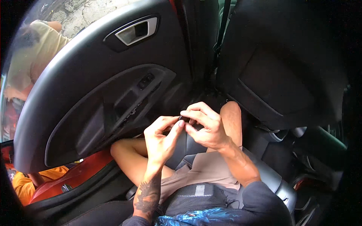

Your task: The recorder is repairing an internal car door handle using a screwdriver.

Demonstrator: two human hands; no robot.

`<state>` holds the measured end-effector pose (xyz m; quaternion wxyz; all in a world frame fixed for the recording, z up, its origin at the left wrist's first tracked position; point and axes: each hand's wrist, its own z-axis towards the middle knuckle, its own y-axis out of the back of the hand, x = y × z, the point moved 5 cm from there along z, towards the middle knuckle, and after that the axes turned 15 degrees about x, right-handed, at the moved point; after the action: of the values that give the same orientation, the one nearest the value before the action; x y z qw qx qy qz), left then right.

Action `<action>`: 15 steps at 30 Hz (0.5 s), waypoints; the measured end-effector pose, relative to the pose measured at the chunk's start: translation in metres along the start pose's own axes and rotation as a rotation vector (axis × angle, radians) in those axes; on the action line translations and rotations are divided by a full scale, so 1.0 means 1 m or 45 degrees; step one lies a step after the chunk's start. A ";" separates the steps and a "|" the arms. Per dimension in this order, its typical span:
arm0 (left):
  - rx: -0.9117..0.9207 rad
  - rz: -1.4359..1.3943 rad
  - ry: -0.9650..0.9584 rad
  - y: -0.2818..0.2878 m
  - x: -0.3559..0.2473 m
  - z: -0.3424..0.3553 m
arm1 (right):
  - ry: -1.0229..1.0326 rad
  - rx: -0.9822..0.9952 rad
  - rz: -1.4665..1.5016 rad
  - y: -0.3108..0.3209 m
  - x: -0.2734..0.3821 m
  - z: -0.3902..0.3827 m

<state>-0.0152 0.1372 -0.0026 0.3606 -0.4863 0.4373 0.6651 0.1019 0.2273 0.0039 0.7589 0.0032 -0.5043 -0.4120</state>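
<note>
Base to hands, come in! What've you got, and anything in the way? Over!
Left hand, right hand: both pinching a small dark piece. Piece partly hidden, kind unclear. Door panel at left, seat back ahead right, neither touching the hands.

Clothing and markings, lower centre of the frame: dark navy sleeves (262,201); blue patterned cloth (198,217) at the lower edge; black textured waist piece (211,196), pouch or garment indistinguishable, bearing a white hatched patch (195,190); pinkish-beige shorts (215,167); dark tattoo (147,197), left forearm (153,174); bare fingers (200,116).
</note>
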 end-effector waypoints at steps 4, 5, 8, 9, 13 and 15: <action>-0.033 -0.177 0.196 -0.009 0.021 0.005 | -0.078 0.003 0.178 0.000 -0.031 -0.006; -0.008 -0.194 0.204 -0.012 0.024 0.007 | -0.071 0.022 0.230 0.000 -0.036 -0.008; 0.025 -0.266 0.268 -0.022 0.033 0.014 | -0.199 0.043 0.609 -0.001 -0.058 -0.019; 0.053 -0.281 0.310 -0.026 0.037 0.017 | -0.274 0.017 0.822 -0.002 -0.067 -0.023; 0.103 -0.408 0.405 -0.039 0.050 0.026 | -0.448 -0.037 1.270 -0.003 -0.097 -0.034; 0.080 -0.372 0.408 -0.042 0.054 0.031 | -0.439 -0.017 1.283 -0.004 -0.105 -0.035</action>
<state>-0.0016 0.1838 -0.0596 0.3941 -0.6325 0.4342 0.5061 0.1103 0.2762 -0.0954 0.7687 -0.3122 -0.5581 0.0058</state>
